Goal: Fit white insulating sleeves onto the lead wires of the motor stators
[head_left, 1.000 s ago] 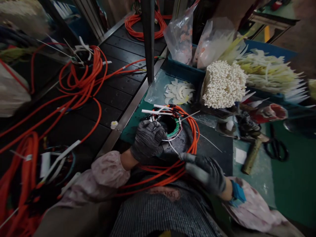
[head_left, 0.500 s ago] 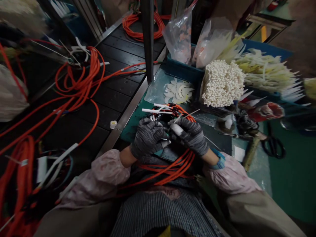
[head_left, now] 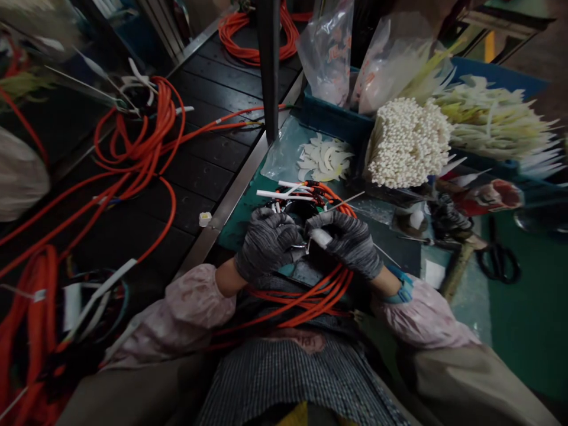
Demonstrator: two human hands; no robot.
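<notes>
Both my hands wear grey knitted gloves and meet over a wire harness (head_left: 290,193) with white sleeves and orange cables. My left hand (head_left: 268,244) is closed, its thumb and fingers pinching part of the harness; a small shiny piece (head_left: 302,246) shows at the fingertips. Close beside it, my right hand (head_left: 348,241) is closed in a pinch, with a white covering on its thumb. What lies between those fingers is hidden. A thin pale strip (head_left: 348,200) sticks out above the right fingers. Orange cables (head_left: 317,302) loop below the hands, across my lap.
Orange cable coils (head_left: 160,127) lie on the dark slatted surface at left, near a small white connector (head_left: 205,219). White curved pieces (head_left: 326,158) sit on plastic ahead. At right are a bundle of white-tipped strips (head_left: 408,145), a hammer (head_left: 459,269) and black scissors (head_left: 497,260).
The view has shifted slightly. My hands stay at the harness; the right fingers have turned a little, and the shiny piece at the left fingertips shows more clearly.
</notes>
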